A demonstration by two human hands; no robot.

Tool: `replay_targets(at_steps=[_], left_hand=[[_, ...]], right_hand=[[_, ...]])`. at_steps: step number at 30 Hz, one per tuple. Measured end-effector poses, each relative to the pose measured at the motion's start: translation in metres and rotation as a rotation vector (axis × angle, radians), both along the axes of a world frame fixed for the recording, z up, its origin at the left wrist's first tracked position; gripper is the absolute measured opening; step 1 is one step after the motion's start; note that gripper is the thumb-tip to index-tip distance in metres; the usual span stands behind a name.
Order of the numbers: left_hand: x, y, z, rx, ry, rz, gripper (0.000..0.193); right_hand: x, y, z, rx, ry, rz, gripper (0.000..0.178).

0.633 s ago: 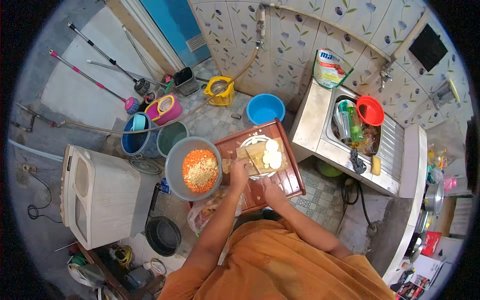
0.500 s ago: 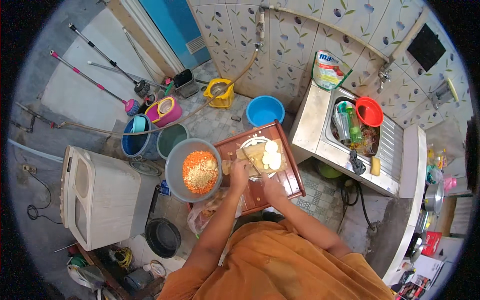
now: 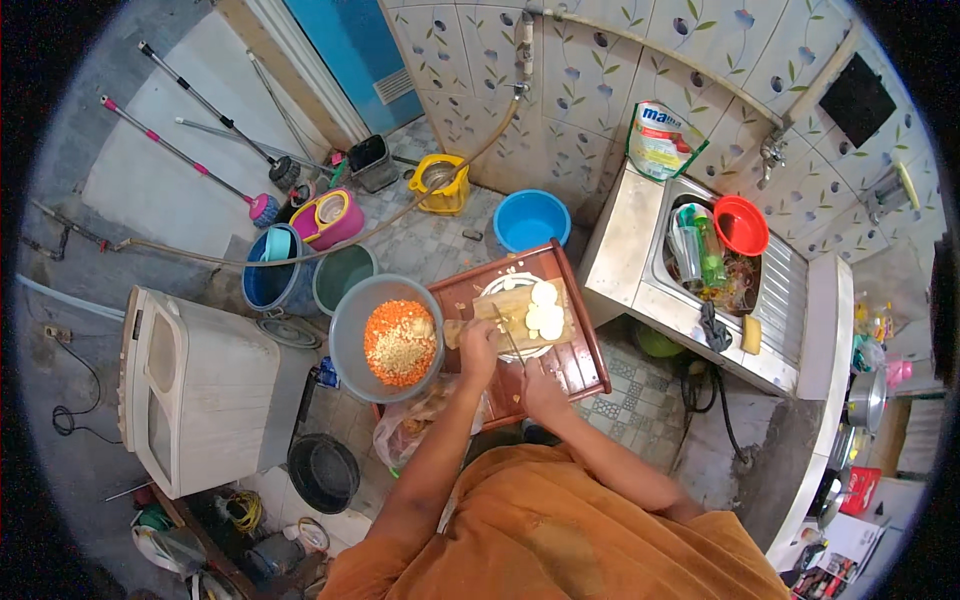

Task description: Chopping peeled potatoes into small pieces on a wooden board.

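Observation:
My right hand (image 3: 544, 393) grips a knife (image 3: 510, 333), its blade slanting away and to the left across a wooden cutting board (image 3: 488, 303). My left hand (image 3: 480, 346) is closed at the board's left part, right beside the blade; what its fingers hold is hidden. Several pale, round peeled pieces (image 3: 545, 318) lie on the right of the board, with small bits around them. Beneath the board shows the rim of a white plate (image 3: 490, 287). To the left, a grey basin (image 3: 345, 345) holds orange diced pieces (image 3: 395, 325) with pale chopped bits (image 3: 405, 352) on top.
Everything I work on rests on a low reddish-brown wooden table (image 3: 515, 398). A plastic bag (image 3: 400, 440) lies by its near left edge. A blue basin (image 3: 532, 221) stands beyond it, a sink (image 3: 668, 235) to the right, and a washing machine (image 3: 215, 385) to the left.
My right hand has drawn the knife slightly back toward me. My left hand stays at nearly the same place on the board.

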State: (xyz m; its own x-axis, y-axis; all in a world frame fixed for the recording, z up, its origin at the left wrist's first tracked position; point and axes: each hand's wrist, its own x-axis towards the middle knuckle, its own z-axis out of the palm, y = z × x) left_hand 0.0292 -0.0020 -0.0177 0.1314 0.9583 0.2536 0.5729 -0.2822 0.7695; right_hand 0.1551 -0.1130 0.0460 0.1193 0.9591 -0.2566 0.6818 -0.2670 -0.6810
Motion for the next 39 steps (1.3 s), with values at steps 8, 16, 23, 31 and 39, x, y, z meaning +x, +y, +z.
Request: replay_targets(at_steps=[8,16,23,31,39], left_hand=[[0.006,0.002,0.013,-0.052,0.023,0.021,0.003],[-0.004,0.001,0.005,-0.044,0.001,0.014,0.010],[-0.006,-0.004,0.005,-0.053,0.018,0.034,0.010],[-0.008,-0.001,0.007,-0.058,0.084,0.042,0.009],[-0.005,-0.004,-0.003,-0.001,-0.011,0.021,0.010]], right_hand=[[0.005,0.006,-0.008,-0.245,-0.071,0.065,0.019],[0.023,0.041,0.013,-0.272,-0.140,0.234,0.025],[0.004,0.005,-0.021,-0.010,0.043,0.052,0.020],[0.008,0.007,0.004,-0.314,-0.054,0.111,0.018],[0.010,0.012,0.003,-0.096,0.046,0.088,0.025]])
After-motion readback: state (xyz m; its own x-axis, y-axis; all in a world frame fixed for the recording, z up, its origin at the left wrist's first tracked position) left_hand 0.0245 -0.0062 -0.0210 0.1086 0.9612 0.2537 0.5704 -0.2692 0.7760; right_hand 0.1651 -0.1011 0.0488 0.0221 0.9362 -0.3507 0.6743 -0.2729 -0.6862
